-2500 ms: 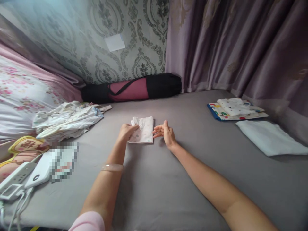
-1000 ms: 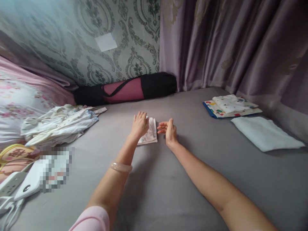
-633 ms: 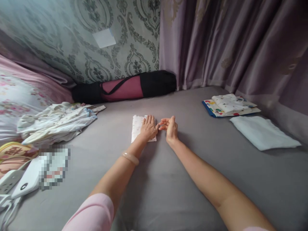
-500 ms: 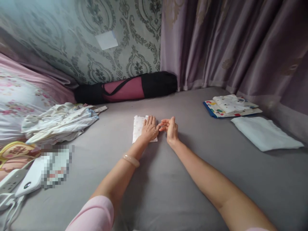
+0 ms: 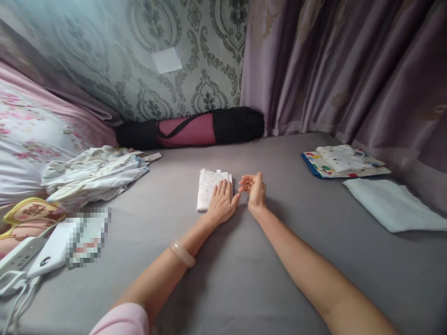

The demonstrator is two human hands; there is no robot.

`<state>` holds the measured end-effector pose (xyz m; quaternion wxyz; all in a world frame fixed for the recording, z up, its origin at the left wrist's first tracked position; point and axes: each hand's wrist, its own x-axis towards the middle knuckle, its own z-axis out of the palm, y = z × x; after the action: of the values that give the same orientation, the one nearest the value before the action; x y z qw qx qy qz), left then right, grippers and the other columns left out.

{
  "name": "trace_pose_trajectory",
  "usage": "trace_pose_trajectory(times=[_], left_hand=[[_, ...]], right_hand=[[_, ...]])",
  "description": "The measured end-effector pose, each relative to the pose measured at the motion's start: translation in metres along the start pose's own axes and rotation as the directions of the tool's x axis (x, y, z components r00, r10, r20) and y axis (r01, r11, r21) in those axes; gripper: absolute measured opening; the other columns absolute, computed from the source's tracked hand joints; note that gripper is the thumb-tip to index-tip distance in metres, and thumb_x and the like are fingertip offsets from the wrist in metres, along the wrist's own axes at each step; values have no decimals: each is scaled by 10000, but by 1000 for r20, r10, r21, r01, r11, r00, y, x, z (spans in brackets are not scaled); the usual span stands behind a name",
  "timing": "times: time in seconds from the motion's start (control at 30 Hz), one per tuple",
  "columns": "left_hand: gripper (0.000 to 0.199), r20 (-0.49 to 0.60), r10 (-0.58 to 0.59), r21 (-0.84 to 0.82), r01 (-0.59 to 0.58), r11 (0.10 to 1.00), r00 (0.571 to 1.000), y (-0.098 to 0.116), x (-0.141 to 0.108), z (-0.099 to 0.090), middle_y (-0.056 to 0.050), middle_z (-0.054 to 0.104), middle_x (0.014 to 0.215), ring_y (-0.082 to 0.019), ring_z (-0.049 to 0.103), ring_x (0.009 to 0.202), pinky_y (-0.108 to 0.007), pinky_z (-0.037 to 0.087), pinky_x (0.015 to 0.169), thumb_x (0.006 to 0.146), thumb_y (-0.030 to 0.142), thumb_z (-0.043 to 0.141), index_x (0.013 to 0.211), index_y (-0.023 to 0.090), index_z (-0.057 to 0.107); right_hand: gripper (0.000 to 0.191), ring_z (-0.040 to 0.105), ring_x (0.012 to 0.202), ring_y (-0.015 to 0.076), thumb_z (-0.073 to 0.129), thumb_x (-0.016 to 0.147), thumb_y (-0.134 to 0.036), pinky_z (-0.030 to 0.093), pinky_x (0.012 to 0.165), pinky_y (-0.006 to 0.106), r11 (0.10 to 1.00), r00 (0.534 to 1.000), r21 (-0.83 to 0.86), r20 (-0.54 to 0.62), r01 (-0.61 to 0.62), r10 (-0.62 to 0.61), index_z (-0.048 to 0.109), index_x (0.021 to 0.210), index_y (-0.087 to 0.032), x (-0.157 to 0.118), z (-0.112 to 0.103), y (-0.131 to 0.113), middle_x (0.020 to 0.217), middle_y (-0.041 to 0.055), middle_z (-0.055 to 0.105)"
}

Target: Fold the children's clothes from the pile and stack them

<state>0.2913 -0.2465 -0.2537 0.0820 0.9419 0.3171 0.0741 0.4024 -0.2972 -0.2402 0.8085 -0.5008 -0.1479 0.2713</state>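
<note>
A small folded white cloth (image 5: pixel 205 188) with a faint pale print lies flat on the grey bed sheet (image 5: pixel 216 270). My left hand (image 5: pixel 222 202) rests on its near right part, fingers stretched out and palm down, hiding that corner. A pale bangle circles the left wrist. Just right of the cloth, my right hand (image 5: pixel 256 191) is held on its edge above the sheet, thumb up, fingers loosely curved and apart. Nothing shows in the right hand, and it does not touch the cloth.
Crumpled light clothes (image 5: pixel 96 174) lie at left, above a white power bank (image 5: pixel 52 249) and a power strip (image 5: pixel 23 253). A black and maroon long bag (image 5: pixel 192 129) lies along the wall. At right are folded printed cloths (image 5: pixel 342 160) and a pale folded cloth (image 5: pixel 394 204).
My left hand has slid back toward me over the folded cloth, uncovering more of its far side. The right hand keeps nearly the same pose. The whole view has shifted slightly.
</note>
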Motion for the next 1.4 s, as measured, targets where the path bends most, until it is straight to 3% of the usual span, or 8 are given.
trace_pose_trajectory(times=[0.23, 0.53, 0.6, 0.77, 0.9, 1.03, 1.17, 1.4], left_hand=[[556, -295, -140, -85, 120, 989, 945, -56, 29, -30, -146, 367, 1506, -237, 223, 1443, -441, 179, 1178, 994, 388, 174, 1418, 96, 384], [633, -129, -119, -45, 114, 992, 985, -80, 36, 2, -250, 332, 1493, -331, 220, 1431, -490, 230, 1146, 967, 444, 271, 1411, -1, 349], [619, -164, -117, -71, 107, 992, 980, -80, 35, 2, -252, 312, 1502, -329, 209, 1435, -501, 231, 1140, 965, 445, 281, 1409, 18, 342], [431, -256, -237, -259, 170, 951, 937, -93, 32, 1, -266, 447, 1395, -296, 350, 1373, -468, 313, 1096, 940, 314, 369, 1265, 47, 465], [250, -280, -389, -418, 253, 872, 878, -109, 24, 1, -161, 599, 1166, -240, 534, 1177, -398, 422, 1003, 866, 262, 455, 1048, 127, 562], [114, -363, -453, -485, 250, 838, 815, -111, 19, 1, -107, 601, 1091, -237, 511, 1184, -407, 411, 1012, 821, 250, 479, 868, 194, 566], [108, -366, -438, -468, 245, 849, 821, -108, 17, 2, -108, 598, 1024, -255, 527, 1131, -413, 409, 1003, 826, 285, 473, 853, 207, 542], [196, -352, -412, -435, 243, 867, 840, -111, 16, 4, -121, 596, 962, -286, 544, 1057, -433, 423, 962, 817, 327, 450, 892, 181, 557]], right_hand=[[604, 528, 414, 108, 312, 897, -668, 449, 470, 257, 999, 1000, -38, 1, -27, 27, 601, 694, -177, -5, 3, 0, 573, 17, 611], [633, 571, 488, 146, 248, 894, -686, 489, 550, 297, 951, 992, -300, 120, 71, -36, 611, 727, -196, -4, 1, 9, 626, 35, 630], [511, 653, 729, 186, 319, 929, -576, 513, 746, 336, 809, 935, -500, 318, 309, -160, 651, 813, -206, -12, 1, 10, 805, 68, 689], [283, 465, 1275, 207, 469, 874, -195, 313, 1097, 383, 397, 621, -529, 769, 750, -149, 680, 1060, -231, -32, 1, 17, 1316, 78, 583], [292, 585, 1108, 183, 421, 875, -174, 431, 979, 328, 431, 773, -653, 600, 623, -207, 684, 999, -202, -21, 0, 22, 1192, 90, 643], [297, 613, 979, 232, 438, 913, -305, 442, 899, 352, 215, 923, -901, 343, 376, -175, 700, 842, -186, -6, 5, 13, 971, 132, 679], [487, 591, 1058, 305, 381, 935, -489, 429, 907, 408, 15, 967, -967, 256, 255, 15, 720, 859, -148, -8, 30, 8, 1073, 220, 657], [469, 585, 1126, 326, 523, 836, -442, 454, 914, 391, 107, 987, -987, 132, 122, 88, 639, 1128, -95, -12, 62, 16, 1199, 220, 625]])
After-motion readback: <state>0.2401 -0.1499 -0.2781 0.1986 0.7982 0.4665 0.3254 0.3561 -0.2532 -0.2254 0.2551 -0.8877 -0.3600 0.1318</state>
